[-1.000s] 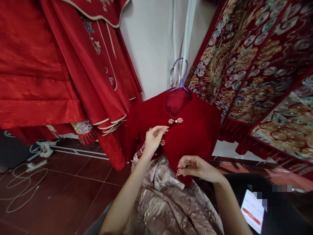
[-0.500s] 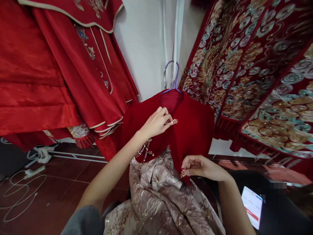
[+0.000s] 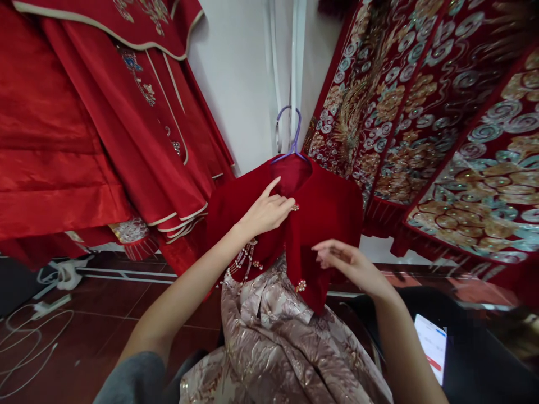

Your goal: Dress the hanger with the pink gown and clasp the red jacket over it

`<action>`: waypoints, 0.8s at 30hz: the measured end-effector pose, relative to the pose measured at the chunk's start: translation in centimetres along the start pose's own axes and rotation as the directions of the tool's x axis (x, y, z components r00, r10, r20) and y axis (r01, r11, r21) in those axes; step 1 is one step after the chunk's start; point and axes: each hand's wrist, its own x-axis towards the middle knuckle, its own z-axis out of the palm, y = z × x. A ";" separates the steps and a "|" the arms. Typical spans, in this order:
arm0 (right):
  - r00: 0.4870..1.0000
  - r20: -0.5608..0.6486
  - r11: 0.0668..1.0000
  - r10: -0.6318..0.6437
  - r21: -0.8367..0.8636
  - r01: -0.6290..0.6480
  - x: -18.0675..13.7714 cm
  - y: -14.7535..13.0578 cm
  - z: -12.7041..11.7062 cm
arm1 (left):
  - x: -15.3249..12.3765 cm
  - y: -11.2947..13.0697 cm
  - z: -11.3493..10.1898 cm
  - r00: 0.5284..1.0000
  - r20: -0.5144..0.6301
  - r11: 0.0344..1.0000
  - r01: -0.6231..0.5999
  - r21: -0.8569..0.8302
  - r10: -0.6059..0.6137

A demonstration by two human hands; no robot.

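A dark red velvet jacket [image 3: 332,213] with pearl clasps hangs on a purple hanger [image 3: 288,132] in front of me. Below it falls a pale gold brocade skirt [image 3: 278,342]. My left hand [image 3: 267,210] pinches the jacket's front at the top clasp near the collar, index finger pointing up. My right hand [image 3: 343,261] hovers just in front of the jacket's lower front flap, fingers loose and apart, holding nothing. A pearl clasp [image 3: 300,286] on that flap hangs free below it.
Red satin robes [image 3: 105,123] hang at the left. Embroidered red and gold panels [image 3: 438,123] hang at the right. White cables [image 3: 29,331] lie on the dark red tiled floor. A lit phone [image 3: 429,348] rests on a dark surface at lower right.
My left hand rose from the middle clasp to the top clasp by the collar. My right hand let go of the lower flap's clasp, moved up and opened.
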 end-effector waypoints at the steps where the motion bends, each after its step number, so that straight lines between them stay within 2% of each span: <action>1: 0.993 -0.113 1.000 -0.025 0.015 0.027 0.8 -0.3 0.3 | 0.0 0.2 -0.2 1.000 0.002 0.999 0.029 -0.015 -0.029; 3: 0.929 -0.354 0.994 -0.109 -0.014 0.111 2.7 -1.0 1.0 | -0.1 0.6 -0.7 0.994 0.004 0.992 0.106 -0.066 -0.106; 4: 0.865 -0.468 0.983 -0.183 -0.089 0.159 3.9 -1.4 1.5 | -0.1 0.9 -0.9 0.988 -0.001 0.984 0.151 -0.097 -0.151; 5: 0.777 -0.566 0.959 -0.277 -0.213 0.187 5.0 -1.9 2.0 | -0.3 1.1 -1.1 0.980 -0.012 0.972 0.197 -0.125 -0.200; 7: 0.615 -0.644 0.864 -0.455 -0.486 0.130 7.4 -3.0 3.2 | -0.7 1.6 -1.5 0.950 -0.048 0.942 0.298 -0.151 -0.309; 8: 0.575 -0.637 0.809 -0.514 -0.582 0.079 8.4 -3.5 3.8 | -1.1 1.9 -1.6 0.928 -0.073 0.925 0.354 -0.141 -0.366; 9: 0.562 -0.618 0.760 -0.550 -0.650 0.029 9.3 -3.8 4.4 | -1.5 2.0 -1.7 0.900 -0.100 0.903 0.414 -0.114 -0.425; 11: 0.580 -0.582 0.697 -0.570 -0.717 -0.034 10.6 -4.1 5.3 | -2.6 2.0 -1.8 0.836 -0.138 0.846 0.532 -0.027 -0.531; 13: 0.600 -0.575 0.673 -0.557 -0.735 -0.080 11.1 -3.7 5.6 | -3.9 1.7 -1.8 0.776 -0.143 0.778 0.626 0.056 -0.614; 15: 0.597 -0.609 0.685 -0.522 -0.716 -0.132 11.1 -2.9 5.1 | -5.0 1.0 -1.4 0.725 -0.132 0.719 0.688 0.092 -0.676; 19: 0.551 -0.709 0.742 -0.440 -0.632 -0.222 10.6 -1.1 2.2 | -6.0 0.5 -0.1 0.652 -0.182 0.652 0.755 0.071 -0.736; 21: 0.531 -0.734 0.761 -0.424 -0.607 -0.230 10.3 -0.6 0.4 | -6.0 0.8 0.6 0.637 -0.231 0.645 0.762 0.051 -0.735; 24: 0.534 -0.726 0.759 -0.433 -0.613 -0.218 10.0 -0.5 -2.4 | -6.3 0.9 0.9 0.626 -0.289 0.649 0.760 0.018 -0.724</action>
